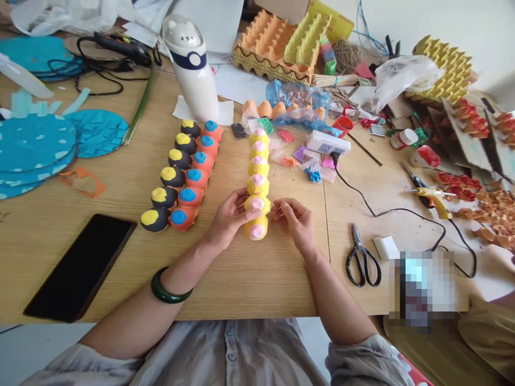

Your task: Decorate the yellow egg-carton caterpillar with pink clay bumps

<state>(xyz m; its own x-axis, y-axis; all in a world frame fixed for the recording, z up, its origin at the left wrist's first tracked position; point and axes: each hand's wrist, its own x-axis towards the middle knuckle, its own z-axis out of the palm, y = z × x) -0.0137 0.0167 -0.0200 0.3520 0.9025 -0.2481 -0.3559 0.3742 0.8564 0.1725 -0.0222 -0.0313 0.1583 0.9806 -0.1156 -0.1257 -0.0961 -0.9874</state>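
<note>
In the head view, the strip (258, 188), a single row of yellow bumps with pink caps, is at the middle of the table (257, 289), between the hands and running away from the person; whether its near end is lifted or flat on the wood is hard to judge. It looks like moulded egg-carton pulp, so it should be light, fairly stiff along its length, dry rather than slippery, and easily crushed or creased at the narrow necks. The caps look soft and may smear or dent, so the safer hold would be low on the sides of a bump, with a light pinch. The left hand (228, 221) reaches in from the left, its grip closed on the strip near the close end, thumb over the side of a bump and fingers curled at the far side of the thumb. A bracelet (160, 292) circles that forearm. The right hand (296, 221) is bent inward, knuckles up, fingertips gathered at the strip's right edge; whether its grip pinches anything is too small to make out.
</note>
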